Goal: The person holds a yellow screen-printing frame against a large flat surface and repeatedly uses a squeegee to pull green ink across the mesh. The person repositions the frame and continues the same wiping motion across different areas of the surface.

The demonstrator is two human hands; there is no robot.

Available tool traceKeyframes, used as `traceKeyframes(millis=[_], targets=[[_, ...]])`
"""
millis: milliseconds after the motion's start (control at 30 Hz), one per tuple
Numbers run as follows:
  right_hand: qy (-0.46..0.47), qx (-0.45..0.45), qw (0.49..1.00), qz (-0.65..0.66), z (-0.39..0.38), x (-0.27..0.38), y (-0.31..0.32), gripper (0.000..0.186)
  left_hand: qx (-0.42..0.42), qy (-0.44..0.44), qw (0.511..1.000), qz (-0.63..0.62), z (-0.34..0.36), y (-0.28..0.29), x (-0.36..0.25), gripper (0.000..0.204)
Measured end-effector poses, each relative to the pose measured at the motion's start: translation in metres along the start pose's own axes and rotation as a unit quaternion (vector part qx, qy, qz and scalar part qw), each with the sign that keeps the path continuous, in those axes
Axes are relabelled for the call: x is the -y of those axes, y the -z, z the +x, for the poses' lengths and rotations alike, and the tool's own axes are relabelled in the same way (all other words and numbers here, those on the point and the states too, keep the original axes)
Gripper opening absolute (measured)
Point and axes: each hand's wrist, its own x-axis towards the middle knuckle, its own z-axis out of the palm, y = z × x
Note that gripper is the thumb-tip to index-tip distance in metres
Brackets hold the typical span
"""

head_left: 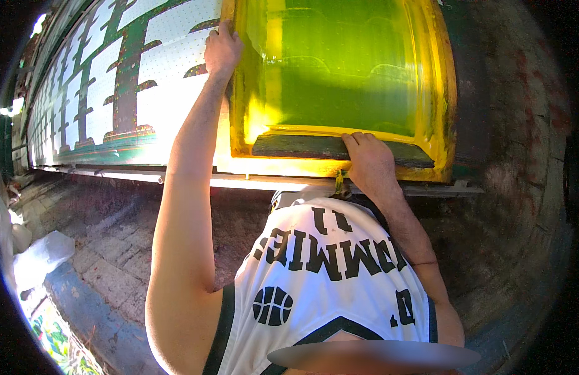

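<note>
A screen printing frame (451, 100) with yellow-stained sides and a translucent yellow-green mesh (346, 94) lies across the long table. My left hand (224, 51) has its fingers curled on the frame's left bar, toward the far end. Along the near end of the mesh, inside the frame, lies a squeegee (296, 146) with a long dark handle. My right hand (372, 164) grips this squeegee right of its middle, fingers over the top; the thumb side is partly hidden. Faint shapes show through the mesh.
White cut fabric pieces (171, 53) with dark trim lie in rows on the green table (124, 103) to the left. A metal rail (252, 181) runs along the table's near edge. Brick paving (108, 234) lies below, with a whitish plastic bag (44, 257) at lower left.
</note>
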Motion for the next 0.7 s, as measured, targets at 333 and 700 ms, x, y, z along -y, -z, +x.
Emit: traceKeyframes(millis=[333,700], targets=[[-0.071,-0.101,0.992,-0.035,0.008,0.022,-0.025,0.055,-0.017,0.003,0.998,-0.053,-0.004,0.004,0.003,0.050],[-0.123,-0.071,0.985,-0.102,0.170,-0.053,0.007,0.052,0.017,-0.002,0.999,-0.051,-0.002,0.006,0.002,0.051]])
